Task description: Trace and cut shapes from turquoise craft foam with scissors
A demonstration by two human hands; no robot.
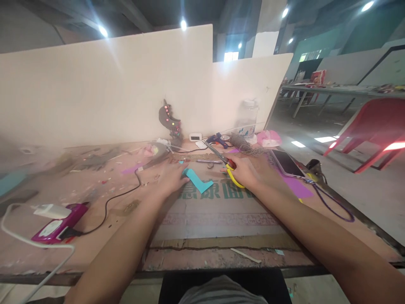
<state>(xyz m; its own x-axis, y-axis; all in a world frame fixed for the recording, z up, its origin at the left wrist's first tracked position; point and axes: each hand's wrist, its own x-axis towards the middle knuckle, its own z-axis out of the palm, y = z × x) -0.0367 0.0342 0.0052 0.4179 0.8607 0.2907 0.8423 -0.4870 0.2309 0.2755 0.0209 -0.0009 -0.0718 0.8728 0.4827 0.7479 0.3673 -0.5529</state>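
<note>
In my left hand [175, 178] I pinch one end of a turquoise strip of paper or felt [200, 181], bent into an L shape. My right hand [242, 171] is closed round the yellow handles of a pair of scissors [221, 158], whose long blades point away to the upper left. The blades and the strip are apart. Beneath both hands lies a flat cardboard sheet [215, 211] with large green printed characters. A pen-like stick [209, 161] lies just beyond the hands.
A purple power strip [60, 223] with cables sits at the left. Along the back are a glue gun [218, 140], twine [242, 143], a clear jar [248, 118] and a small white device [195, 137]. A phone [287, 164] lies right on purple sheet material [297, 185]. A red chair [373, 126] stands beyond.
</note>
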